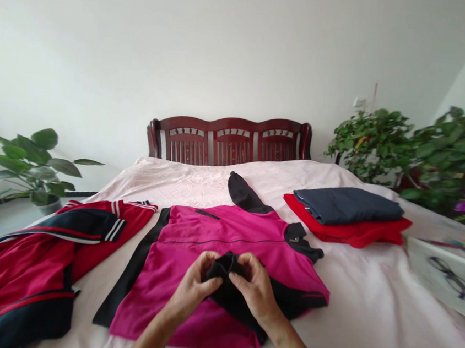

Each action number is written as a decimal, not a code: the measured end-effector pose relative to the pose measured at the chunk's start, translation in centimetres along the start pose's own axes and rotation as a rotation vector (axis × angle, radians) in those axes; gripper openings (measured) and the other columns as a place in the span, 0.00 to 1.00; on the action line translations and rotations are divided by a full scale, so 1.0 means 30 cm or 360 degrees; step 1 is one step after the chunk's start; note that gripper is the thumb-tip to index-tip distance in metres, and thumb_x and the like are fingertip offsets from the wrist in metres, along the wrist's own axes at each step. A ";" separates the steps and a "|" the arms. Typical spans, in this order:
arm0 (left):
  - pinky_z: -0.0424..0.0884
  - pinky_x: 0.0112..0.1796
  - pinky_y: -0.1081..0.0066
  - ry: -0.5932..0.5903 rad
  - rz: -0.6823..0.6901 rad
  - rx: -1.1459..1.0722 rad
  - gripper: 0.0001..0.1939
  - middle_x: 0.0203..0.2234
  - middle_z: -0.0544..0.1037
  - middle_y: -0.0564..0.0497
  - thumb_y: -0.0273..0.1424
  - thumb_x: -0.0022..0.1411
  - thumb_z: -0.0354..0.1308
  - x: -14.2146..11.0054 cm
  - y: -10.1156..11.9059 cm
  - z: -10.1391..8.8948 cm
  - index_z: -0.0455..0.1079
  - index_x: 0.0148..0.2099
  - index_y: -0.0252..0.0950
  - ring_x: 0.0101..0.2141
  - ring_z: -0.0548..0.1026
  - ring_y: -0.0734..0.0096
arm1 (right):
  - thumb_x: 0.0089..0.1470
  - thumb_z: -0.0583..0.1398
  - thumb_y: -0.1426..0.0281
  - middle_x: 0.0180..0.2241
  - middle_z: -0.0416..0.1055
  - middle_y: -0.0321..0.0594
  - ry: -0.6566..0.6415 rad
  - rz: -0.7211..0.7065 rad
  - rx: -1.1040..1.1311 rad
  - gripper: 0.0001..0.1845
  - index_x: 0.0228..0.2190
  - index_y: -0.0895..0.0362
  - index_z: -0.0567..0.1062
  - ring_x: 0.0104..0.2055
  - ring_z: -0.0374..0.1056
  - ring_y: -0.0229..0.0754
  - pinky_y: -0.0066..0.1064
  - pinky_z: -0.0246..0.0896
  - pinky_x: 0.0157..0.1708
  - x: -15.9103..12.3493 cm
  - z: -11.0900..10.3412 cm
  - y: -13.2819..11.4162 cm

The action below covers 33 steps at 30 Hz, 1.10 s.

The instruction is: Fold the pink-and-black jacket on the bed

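Right under the grip, on a bed [366,326], a magenta jacket [218,233] lies spread flat, and the left hand [192,287] and right hand [256,290] are both clenched on its bunched black sleeve [224,270], pinching from either side to keep it gathered! Beyond the grip, rightward, a navy garment [347,205] sits folded on a red garment [375,236]; leftward, a red tracksuit top [17,279] lies open.

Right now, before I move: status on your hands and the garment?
Left hand, right hand both gripping bunched black sleeve of magenta jacket. Red jacket beside it on bed.
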<state>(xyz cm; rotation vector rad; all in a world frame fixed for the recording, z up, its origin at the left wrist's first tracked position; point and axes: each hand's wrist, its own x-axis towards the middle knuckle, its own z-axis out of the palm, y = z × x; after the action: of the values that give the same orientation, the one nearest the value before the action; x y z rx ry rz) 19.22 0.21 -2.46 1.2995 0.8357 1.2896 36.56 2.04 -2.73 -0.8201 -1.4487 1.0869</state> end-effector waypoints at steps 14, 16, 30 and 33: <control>0.75 0.30 0.71 0.0611 -0.0225 -0.0412 0.25 0.29 0.82 0.53 0.43 0.48 0.72 0.015 0.074 -0.059 0.74 0.47 0.37 0.28 0.80 0.66 | 0.34 0.75 0.61 0.64 0.60 0.51 -0.0246 -0.0173 -0.0785 0.55 0.63 0.51 0.61 0.65 0.55 0.57 0.56 0.48 0.63 0.011 -0.067 0.028; 0.76 0.33 0.69 0.0548 -0.0244 -0.0476 0.25 0.29 0.83 0.52 0.42 0.48 0.72 0.001 0.089 -0.051 0.74 0.46 0.37 0.30 0.81 0.64 | 0.28 0.77 0.61 0.63 0.61 0.53 -0.0325 -0.0222 -0.0948 0.63 0.64 0.51 0.58 0.64 0.56 0.60 0.56 0.49 0.62 0.010 -0.041 0.018; 0.74 0.39 0.67 0.0195 -0.0038 0.0501 0.23 0.40 0.82 0.44 0.44 0.56 0.65 -0.003 0.172 -0.239 0.75 0.50 0.37 0.38 0.79 0.61 | 0.58 0.56 0.60 0.43 0.78 0.40 0.0282 -0.0087 -0.0193 0.19 0.46 0.53 0.77 0.47 0.72 0.48 0.40 0.66 0.50 0.179 -0.055 -0.099; 0.72 0.34 0.69 0.0191 -0.0032 0.0980 0.16 0.32 0.82 0.47 0.42 0.53 0.67 -0.061 0.174 -0.375 0.79 0.40 0.37 0.33 0.78 0.63 | 0.55 0.58 0.55 0.41 0.79 0.44 0.0754 -0.0015 -0.0203 0.27 0.50 0.58 0.75 0.46 0.72 0.50 0.40 0.68 0.47 0.278 -0.250 -0.097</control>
<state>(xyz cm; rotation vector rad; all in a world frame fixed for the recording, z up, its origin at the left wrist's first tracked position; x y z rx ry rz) 7.03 -0.19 0.41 1.6900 1.3994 1.1402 42.77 10.10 2.80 -1.0772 -1.1238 0.7314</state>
